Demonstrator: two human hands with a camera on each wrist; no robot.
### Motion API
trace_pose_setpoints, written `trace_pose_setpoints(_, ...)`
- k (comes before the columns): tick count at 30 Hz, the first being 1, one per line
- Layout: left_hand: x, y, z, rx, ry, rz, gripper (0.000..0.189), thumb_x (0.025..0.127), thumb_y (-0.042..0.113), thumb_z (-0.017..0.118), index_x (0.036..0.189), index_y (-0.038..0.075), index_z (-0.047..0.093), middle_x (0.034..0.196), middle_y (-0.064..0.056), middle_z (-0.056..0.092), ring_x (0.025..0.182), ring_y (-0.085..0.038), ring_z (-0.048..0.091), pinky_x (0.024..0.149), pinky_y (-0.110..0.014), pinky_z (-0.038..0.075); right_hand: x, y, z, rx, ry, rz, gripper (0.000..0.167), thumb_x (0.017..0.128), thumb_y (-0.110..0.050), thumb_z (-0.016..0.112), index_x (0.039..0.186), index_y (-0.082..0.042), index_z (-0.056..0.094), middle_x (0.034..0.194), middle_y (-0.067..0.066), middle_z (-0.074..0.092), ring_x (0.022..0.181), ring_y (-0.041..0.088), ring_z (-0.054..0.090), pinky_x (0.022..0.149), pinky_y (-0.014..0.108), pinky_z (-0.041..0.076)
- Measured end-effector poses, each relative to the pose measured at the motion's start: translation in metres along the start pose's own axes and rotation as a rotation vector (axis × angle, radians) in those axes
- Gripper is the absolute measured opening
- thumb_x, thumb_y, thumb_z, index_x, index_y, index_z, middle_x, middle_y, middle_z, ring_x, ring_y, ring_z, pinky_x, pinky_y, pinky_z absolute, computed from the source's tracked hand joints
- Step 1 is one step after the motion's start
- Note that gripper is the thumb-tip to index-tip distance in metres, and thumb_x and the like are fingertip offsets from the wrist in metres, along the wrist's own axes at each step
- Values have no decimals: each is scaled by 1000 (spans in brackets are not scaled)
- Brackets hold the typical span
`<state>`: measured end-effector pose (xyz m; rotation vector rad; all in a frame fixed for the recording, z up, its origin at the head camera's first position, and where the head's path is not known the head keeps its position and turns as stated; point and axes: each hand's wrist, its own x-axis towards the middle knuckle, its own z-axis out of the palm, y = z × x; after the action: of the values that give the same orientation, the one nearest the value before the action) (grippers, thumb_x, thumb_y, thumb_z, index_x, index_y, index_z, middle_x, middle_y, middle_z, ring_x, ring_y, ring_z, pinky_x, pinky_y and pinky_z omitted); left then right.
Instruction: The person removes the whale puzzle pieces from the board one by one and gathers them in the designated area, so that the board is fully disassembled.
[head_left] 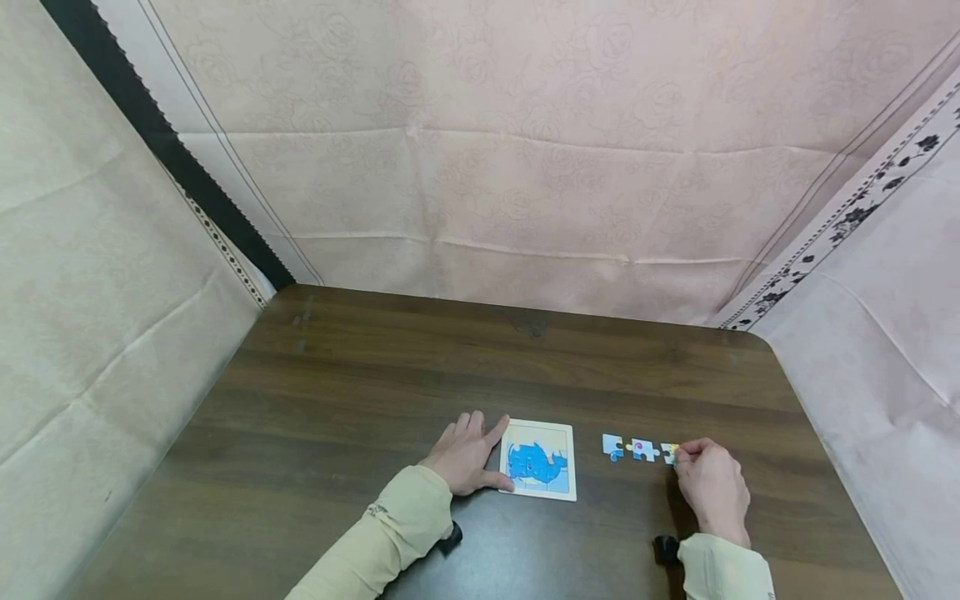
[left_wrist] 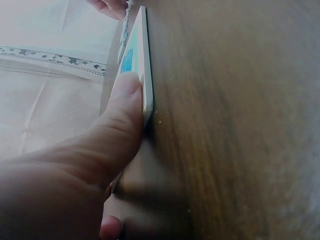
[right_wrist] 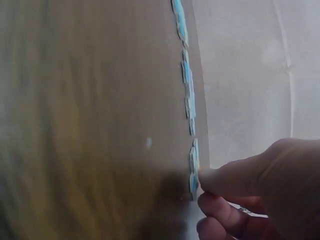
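On the table lies a square puzzle board [head_left: 538, 492] with a pale rim and a blue whale picture. My left hand [head_left: 467, 457] rests at its left side, fingers extended, thumb on the rim near the lower left corner. The left wrist view shows the thumb [left_wrist: 125, 100] pressing the board's edge. To the right of the board, three jigsaw pieces lie in a row: a left piece [head_left: 612, 443], a middle piece [head_left: 642, 450] and a right piece [head_left: 668, 452]. My right hand [head_left: 714, 485] pinches the right piece at its outer edge, partly covering it.
The brown wooden table [head_left: 360, 375] has rounded far corners. Pale patterned cloth [head_left: 525, 183] hangs behind it and on both sides. A small black device [head_left: 665, 550] sits at the right wrist, and another [head_left: 450, 539] at the left.
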<state>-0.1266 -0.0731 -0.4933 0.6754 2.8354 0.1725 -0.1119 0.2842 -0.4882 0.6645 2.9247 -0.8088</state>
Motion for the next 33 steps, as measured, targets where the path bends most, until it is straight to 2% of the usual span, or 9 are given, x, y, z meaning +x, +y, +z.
trace_pose_setpoints(3, 0, 0, 0, -2, -3, 0, 99, 76, 74, 61, 154, 21, 31, 93, -2, 37, 84, -17, 31, 70, -27, 29, -3, -1, 1, 10, 27, -4, 20, 92, -19, 53, 97, -5, 66, 94, 16, 66, 76, 32, 59, 60, 46, 42)
trace_pose_setpoints(9, 0, 0, 1, -8, -6, 7, 99, 76, 74, 60, 154, 21, 30, 92, -2, 35, 83, -17, 31, 69, -27, 28, -10, -13, 4, 84, 96, 2, 23, 96, -24, 53, 105, -6, 64, 95, 13, 66, 79, 31, 59, 60, 41, 39)
trace_pose_setpoints(12, -1, 0, 0, -2, -4, 4, 99, 76, 75, 60, 154, 21, 30, 92, -2, 35, 83, -17, 30, 69, -27, 28, -14, -25, 9, 105, 123, -55, 23, 97, -25, 55, 107, -7, 65, 93, 10, 67, 77, 28, 60, 59, 40, 40)
trace_pose_setpoints(16, -1, 0, 0, -2, -1, 1, 100, 76, 75, 60, 154, 21, 30, 92, -2, 36, 83, -17, 31, 69, -27, 29, -23, -48, 17, 110, 113, -169, 19, 95, -25, 59, 103, -9, 67, 87, 5, 66, 72, 22, 59, 59, 38, 41)
trace_pose_setpoints(21, -1, 0, 0, -6, 5, 1, 99, 76, 74, 61, 154, 21, 31, 92, -2, 36, 83, -17, 31, 69, -27, 29, -38, -78, 34, 77, 27, -283, 17, 93, -23, 64, 99, -8, 67, 81, 4, 62, 65, 19, 54, 53, 34, 41)
trace_pose_setpoints(26, -1, 0, -1, -11, 2, -9, 100, 75, 74, 62, 153, 21, 32, 94, -2, 37, 84, -18, 32, 70, -27, 30, -55, -107, 56, 22, -82, -358, 17, 91, -23, 68, 101, -8, 68, 82, 2, 57, 66, 18, 50, 54, 31, 41)
trace_pose_setpoints(33, 0, -1, 0, -17, 5, -7, 101, 74, 76, 60, 153, 20, 33, 96, -3, 38, 86, -18, 33, 71, -27, 31, -71, -128, 75, 12, -182, -525, 30, 87, -23, 74, 112, -8, 69, 84, 1, 52, 62, 13, 46, 52, 27, 40)
